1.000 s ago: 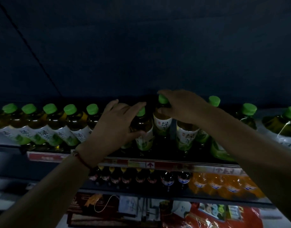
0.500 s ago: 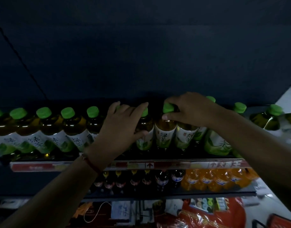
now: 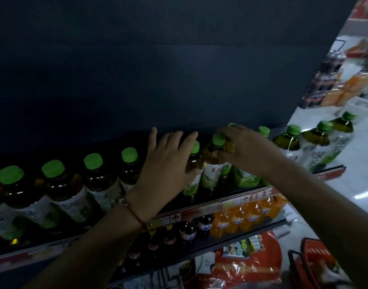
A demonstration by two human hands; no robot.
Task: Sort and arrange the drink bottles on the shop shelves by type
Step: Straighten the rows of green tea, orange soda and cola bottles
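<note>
We see a dark back panel (image 3: pixel 158 69) filling most of the view above the top shelf (image 3: pixel 220 202), whose red price strip runs slanted from lower left up to the right. Along this shelf stands a row of green tea bottles (image 3: pixel 70 192) with bright green caps and white and green labels, upright and close together; two more of the same kind (image 3: pixel 320 147) stand at the far right end, near the pale floor (image 3: pixel 362 163) of the aisle. On the shelf below, orange soda bottles (image 3: pixel 237 220) sit to the right of dark cola bottles (image 3: pixel 187 232). Lower right shows a red shopping basket (image 3: pixel 316 263) and, to its left, a red packet (image 3: pixel 247 265). Our left hand (image 3: pixel 166 163), with a red string bracelet (image 3: pixel 135 213) on the wrist, lies against the side of one green tea bottle (image 3: pixel 192 163) in the middle of the row, fingers spread wide and extended, thumb at its shoulder; the grip is open and loose, not wrapped round it. Our right hand (image 3: pixel 241 149) is just beside it, its grip closed on the neck of the next green-capped bottle (image 3: pixel 215 157), thumb below the cap (image 3: pixel 218 139) and fingers curled behind. That bottle stands on the top shelf, touching its neighbours on either side.
</note>
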